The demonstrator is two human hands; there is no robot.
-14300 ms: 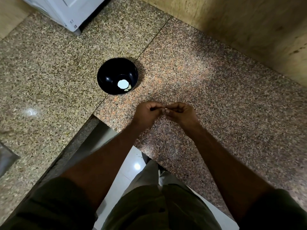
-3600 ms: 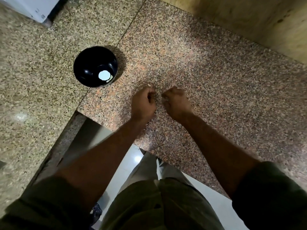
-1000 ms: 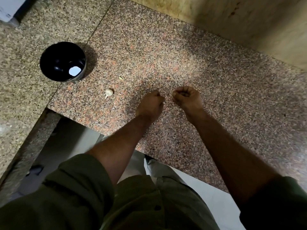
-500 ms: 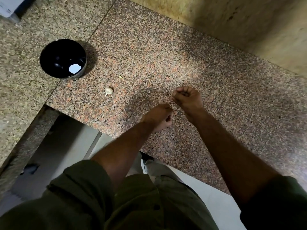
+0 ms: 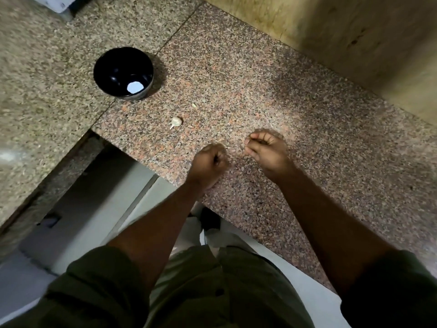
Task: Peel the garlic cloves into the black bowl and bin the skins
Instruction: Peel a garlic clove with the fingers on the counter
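The black bowl (image 5: 123,73) stands on the granite counter at the upper left, with a pale glare spot inside. An unpeeled garlic clove (image 5: 176,121) with a short tail lies between the bowl and my hands. A small pale scrap (image 5: 194,105) lies just beyond it. My left hand (image 5: 209,162) is balled into a tight fist at the counter's front edge. My right hand (image 5: 264,147) rests on the counter beside it, fingertips pinched against the thumb. The garlic skins picked off the counter stay hidden inside both hands.
The granite counter (image 5: 260,79) ends at a wooden wall (image 5: 354,31) at the back right. A white appliance corner (image 5: 61,3) shows at the top left. Below the counter's front edge (image 5: 151,159) lies a pale floor (image 5: 94,209).
My left fist drew back from beside the right hand to the counter's front edge. The right hand stayed in place with fingers curled. The camera view shifted, so the bowl sits further right.
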